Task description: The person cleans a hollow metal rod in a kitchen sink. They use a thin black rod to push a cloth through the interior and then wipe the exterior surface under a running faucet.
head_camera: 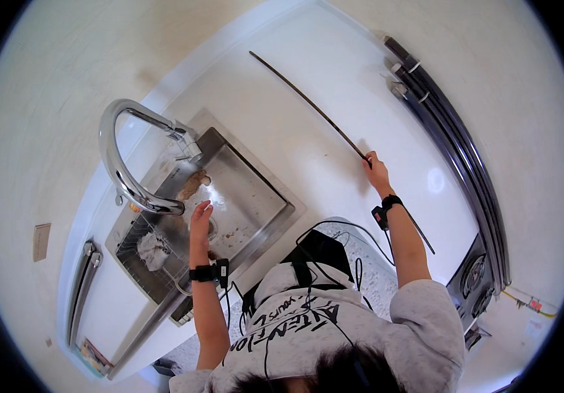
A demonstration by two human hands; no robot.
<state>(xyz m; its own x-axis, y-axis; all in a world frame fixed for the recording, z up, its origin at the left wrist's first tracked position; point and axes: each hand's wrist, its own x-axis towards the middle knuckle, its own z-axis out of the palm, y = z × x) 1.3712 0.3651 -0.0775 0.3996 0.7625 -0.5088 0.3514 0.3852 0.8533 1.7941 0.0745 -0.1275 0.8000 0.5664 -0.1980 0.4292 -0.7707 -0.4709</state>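
Note:
A long thin dark rod [309,103] slants over the white countertop [282,147]. My right hand [376,172] is closed around it. One end reaches towards the back wall, and the other comes out beside my wrist and forearm. Over the stainless steel sink [247,182] is my left hand [201,223], fingers extended, with nothing visible in it. It is close to the outlet of a curved chrome faucet [115,159]; whether they touch I cannot tell. Brown residue [194,184] lies in the basin, and dark specks are scattered near the drain.
Several long dark glossy bars [451,137] lie along the right wall, beside a gas stove [471,280]. A wire rack [137,240] with a crumpled whitish cloth or bag [153,251] stands in the sink's left part. Two metallic bars [81,290] rest at far left. Black cables [331,223] hang from both wrist straps.

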